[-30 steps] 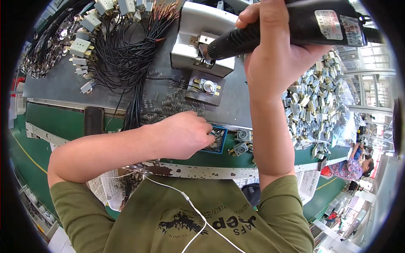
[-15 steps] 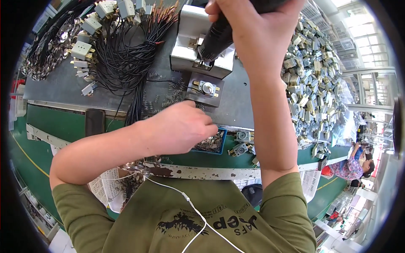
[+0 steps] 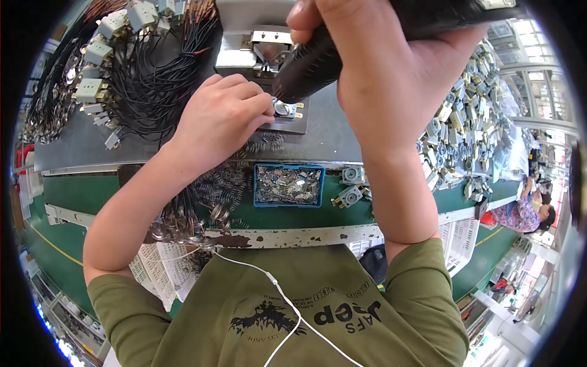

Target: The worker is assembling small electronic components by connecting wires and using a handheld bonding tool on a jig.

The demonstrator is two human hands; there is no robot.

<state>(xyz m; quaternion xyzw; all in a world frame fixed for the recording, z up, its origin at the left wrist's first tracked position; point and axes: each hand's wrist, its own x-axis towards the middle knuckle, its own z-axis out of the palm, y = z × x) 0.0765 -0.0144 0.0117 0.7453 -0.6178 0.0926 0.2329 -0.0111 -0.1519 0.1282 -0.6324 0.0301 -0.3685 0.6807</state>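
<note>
"Head view, nearest first: what lies before the grey metal worktop (image 3: 333,147)?"

"A blue rectangular plastic tray (image 3: 288,205) of small metal pieces, just off the worktop's near edge. Past that edge lie dark coiled wire springs (image 3: 266,142)."

"And the part under the hands?"

"A pale grey block-shaped switch with a round white centre and brass tabs (image 3: 284,109), on a flat dark metal block (image 3: 292,127) a little in from the near edge. Its long axis seems to run left to right, tabs pointing right."

"Which hand is nearer?"

"The left hand (image 3: 226,113): finger and thumb are drawn together at the switch's left end, though I cannot tell whether they pinch it."

"The other?"

"The right hand (image 3: 388,76) is wrapped round a black cylindrical power tool (image 3: 310,68). The switch lies nearer and leftward of that grip; the tool's nose slants down to it, contact unclear."

"Beyond?"

"A silvery metal fixture (image 3: 244,18), farther from the near edge."
</note>
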